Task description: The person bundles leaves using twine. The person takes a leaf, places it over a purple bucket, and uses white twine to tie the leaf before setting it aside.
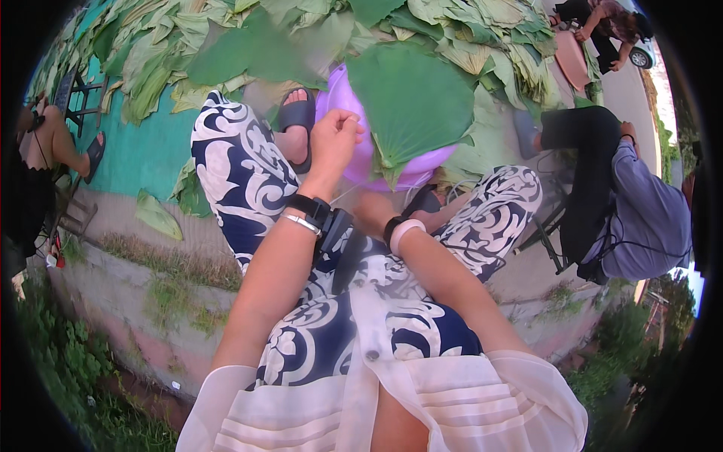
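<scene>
Pretty boxed in between the patterned trouser legs (241, 166), and mostly blocked from above over the purple container (343, 92) by that big green leaf (410, 98). Way more open out left, over the green sheet (135, 162). Squeezed on the right by a neighbour's dark-clad leg (584, 124); walled off ahead by heaped leaves (467, 30).

Bright daylight falls evenly; fisheye edges bend darkly.
</scene>
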`<control>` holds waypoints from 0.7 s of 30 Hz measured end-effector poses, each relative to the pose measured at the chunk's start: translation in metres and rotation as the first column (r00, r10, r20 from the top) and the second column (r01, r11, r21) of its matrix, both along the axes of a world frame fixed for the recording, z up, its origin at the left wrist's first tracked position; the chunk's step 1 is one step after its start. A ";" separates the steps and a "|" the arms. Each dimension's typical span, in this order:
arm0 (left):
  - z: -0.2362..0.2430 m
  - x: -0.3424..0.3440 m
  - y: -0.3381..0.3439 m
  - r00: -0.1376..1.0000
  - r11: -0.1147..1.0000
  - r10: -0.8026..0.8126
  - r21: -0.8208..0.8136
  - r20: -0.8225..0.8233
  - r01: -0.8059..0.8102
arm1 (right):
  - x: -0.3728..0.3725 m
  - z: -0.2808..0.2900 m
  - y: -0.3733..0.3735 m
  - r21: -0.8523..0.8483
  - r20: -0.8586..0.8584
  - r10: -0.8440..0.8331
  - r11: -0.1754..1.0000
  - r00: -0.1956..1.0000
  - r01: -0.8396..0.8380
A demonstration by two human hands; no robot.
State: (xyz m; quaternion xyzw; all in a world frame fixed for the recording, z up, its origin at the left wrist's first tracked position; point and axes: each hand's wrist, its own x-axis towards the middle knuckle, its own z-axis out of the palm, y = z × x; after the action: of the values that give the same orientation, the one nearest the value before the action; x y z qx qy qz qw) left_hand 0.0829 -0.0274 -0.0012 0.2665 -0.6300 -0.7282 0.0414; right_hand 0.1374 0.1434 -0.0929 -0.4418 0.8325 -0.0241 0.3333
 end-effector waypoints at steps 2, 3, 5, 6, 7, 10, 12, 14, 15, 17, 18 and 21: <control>0.002 0.000 0.001 1.000 1.000 0.001 0.006 0.011 -0.001 | -0.007 -0.001 0.002 0.036 0.020 0.050 0.998 0.999 -0.050; 0.002 -0.001 0.003 1.000 1.000 -0.006 0.015 0.015 0.006 | -0.011 -0.003 0.003 0.073 0.036 0.091 0.993 0.995 -0.093; 0.004 -0.005 0.008 1.000 0.999 -0.013 0.037 0.003 0.013 | -0.004 -0.070 0.021 -0.084 0.026 -0.166 0.982 0.986 0.168; 0.004 -0.005 0.009 1.000 0.998 -0.015 0.053 -0.012 0.016 | -0.001 -0.095 0.025 -0.240 0.052 -0.407 0.881 0.912 0.407; 0.001 -0.003 0.007 1.000 0.999 -0.008 0.050 -0.002 0.008 | -0.002 -0.096 0.021 -0.239 0.063 -0.400 0.883 0.914 0.403; 0.000 -0.001 0.005 1.000 0.999 -0.004 0.043 0.012 0.004 | -0.008 -0.060 0.005 -0.083 0.158 -0.599 0.784 0.785 0.615; 0.001 -0.003 0.006 0.999 1.000 -0.009 0.028 0.043 0.007 | -0.010 -0.030 -0.004 0.046 0.175 -0.813 0.569 0.555 0.821; 0.004 -0.004 0.008 0.998 1.000 -0.019 0.016 0.059 0.018 | -0.011 -0.033 -0.002 0.052 0.167 -0.799 0.592 0.578 0.804; 0.005 -0.005 0.009 0.997 1.000 -0.024 0.005 0.073 0.024 | -0.012 -0.035 0.000 0.059 0.157 -0.781 0.619 0.605 0.783; 0.005 -0.007 0.010 0.997 0.999 -0.035 -0.003 0.068 0.035 | -0.010 -0.042 0.003 0.019 0.161 -0.767 0.631 0.621 0.775; 0.005 -0.007 0.010 0.997 0.999 -0.040 -0.010 0.064 0.041 | -0.009 -0.045 0.004 -0.018 0.163 -0.750 0.647 0.641 0.762; 0.003 -0.006 0.007 0.997 0.999 -0.019 -0.040 0.076 0.022 | -0.009 -0.028 0.003 -0.070 0.256 -0.681 0.695 0.687 0.715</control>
State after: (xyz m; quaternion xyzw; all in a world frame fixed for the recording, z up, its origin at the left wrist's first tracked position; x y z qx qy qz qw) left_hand 0.0773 -0.0204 0.0020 0.2868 -0.6487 -0.7048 0.0155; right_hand 0.1285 0.1466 -0.1210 -0.1114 0.8929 -0.2644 0.3470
